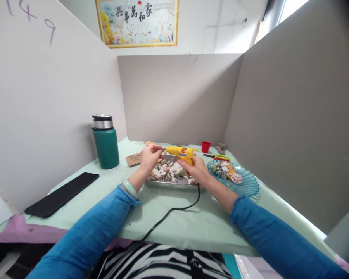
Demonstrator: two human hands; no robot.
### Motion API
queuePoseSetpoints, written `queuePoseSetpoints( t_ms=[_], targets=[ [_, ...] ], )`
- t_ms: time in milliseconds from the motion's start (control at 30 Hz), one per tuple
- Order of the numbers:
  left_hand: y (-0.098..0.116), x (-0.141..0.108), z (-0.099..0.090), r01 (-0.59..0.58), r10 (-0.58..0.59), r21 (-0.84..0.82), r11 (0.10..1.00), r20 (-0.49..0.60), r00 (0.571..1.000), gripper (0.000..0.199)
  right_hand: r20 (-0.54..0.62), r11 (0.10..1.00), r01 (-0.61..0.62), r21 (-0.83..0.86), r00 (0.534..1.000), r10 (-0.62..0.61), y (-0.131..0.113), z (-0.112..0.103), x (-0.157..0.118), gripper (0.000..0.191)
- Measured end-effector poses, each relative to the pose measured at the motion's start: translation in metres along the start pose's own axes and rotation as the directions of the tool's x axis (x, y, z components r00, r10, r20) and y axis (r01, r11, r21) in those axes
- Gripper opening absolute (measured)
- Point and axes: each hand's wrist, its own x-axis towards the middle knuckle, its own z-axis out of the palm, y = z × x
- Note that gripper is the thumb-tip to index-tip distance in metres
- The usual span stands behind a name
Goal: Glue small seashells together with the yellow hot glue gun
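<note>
My right hand [193, 168] is wrapped round the handle of a yellow glue gun [177, 151], whose nozzle points left. A black cord [174, 209] runs from the gun down to the table's front edge. Close to the nozzle tip, my left hand [151, 157] has its fingers pinched together. Whatever sits between those fingers is too small to make out. Beneath both hands lies a metal tray [170, 185] with many mixed seashells [165, 170] in it.
A blue glass plate [251, 184] with shells stands at the right. Behind it are pliers [221, 157] and a red cup [206, 147]. On the left are a green bottle [106, 147], a black flat case [64, 193] and a brown card [133, 159]. Grey partitions [180, 97] enclose the table.
</note>
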Motion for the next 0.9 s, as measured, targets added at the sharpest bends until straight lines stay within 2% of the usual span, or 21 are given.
queuePoseSetpoints(
  t_ms=[200, 400, 467, 533, 600, 700, 733, 800, 900],
  targets=[
    [-0.001, 0.002, -0.001, 0.023, -0.024, -0.031, 0.999, -0.011, 1.000, 0.013, 0.006, 1.000, -0.022, -0.005, 1.000, 0.022, -0.004, 0.000, -0.001, 0.032],
    [-0.002, 0.003, -0.001, -0.006, 0.006, -0.012, 1.000, -0.025, 1.000, 0.013, 0.014, 1.000, -0.010, -0.026, 1.000, 0.010, -0.001, 0.000, 0.000, 0.032],
    [-0.003, 0.003, -0.002, -0.012, 0.012, 0.002, 1.000, -0.048, 0.999, 0.012, -0.021, 0.995, 0.010, -0.102, 1.000, -0.012, 0.002, -0.003, 0.002, 0.034],
    [-0.005, 0.005, -0.002, -0.012, 0.013, 0.008, 1.000, -0.077, 0.997, 0.012, -0.068, 0.965, 0.036, -0.261, 0.996, -0.056, 0.004, -0.006, 0.005, 0.035],
    [-0.007, 0.006, -0.003, -0.013, 0.014, 0.003, 1.000, -0.096, 0.995, 0.014, -0.074, 0.862, 0.052, -0.505, 0.992, -0.103, 0.005, -0.010, 0.008, 0.036],
    [-0.010, 0.007, -0.004, -0.019, 0.018, -0.003, 1.000, -0.094, 0.995, 0.016, 0.015, 0.568, 0.050, -0.821, 0.998, -0.066, 0.004, -0.014, 0.009, 0.038],
    [-0.010, 0.007, -0.004, -0.021, 0.021, 0.001, 1.000, -0.091, 0.996, 0.017, 0.051, 0.481, 0.057, -0.875, 0.998, -0.025, 0.003, -0.015, 0.009, 0.039],
    [-0.010, 0.007, -0.004, -0.024, 0.025, 0.012, 1.000, -0.088, 0.996, 0.017, 0.113, 0.374, 0.083, -0.924, 0.992, 0.059, 0.000, -0.015, 0.008, 0.040],
    [-0.008, 0.005, -0.003, -0.026, 0.025, -0.005, 1.000, -0.070, 0.997, 0.016, 0.169, 0.310, 0.116, -0.944, 0.975, 0.148, -0.005, -0.017, 0.007, 0.039]
  ],
)
